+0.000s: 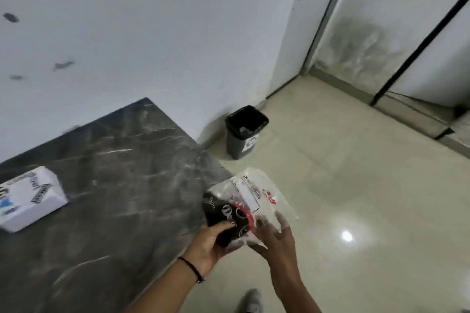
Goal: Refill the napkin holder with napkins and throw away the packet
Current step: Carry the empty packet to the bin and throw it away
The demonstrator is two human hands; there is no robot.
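Note:
A clear plastic packet (pixel 256 194) with red, black and white print is held just past the right edge of the dark marble table (pixel 109 185), over the floor. My left hand (pixel 211 241) grips its dark lower left part, thumb on top. My right hand (pixel 276 235) holds its lower right side with fingers spread against the plastic. The packet looks flat and limp. A white napkin box (pixel 30 198) with blue and black print lies on the table at the far left.
A black bin (pixel 244 132) with a dark liner stands on the beige tiled floor (pixel 356 185) against the white wall, beyond the table's corner. A doorway and dark-framed panels are at the right. My shoe (pixel 250 301) shows at the bottom.

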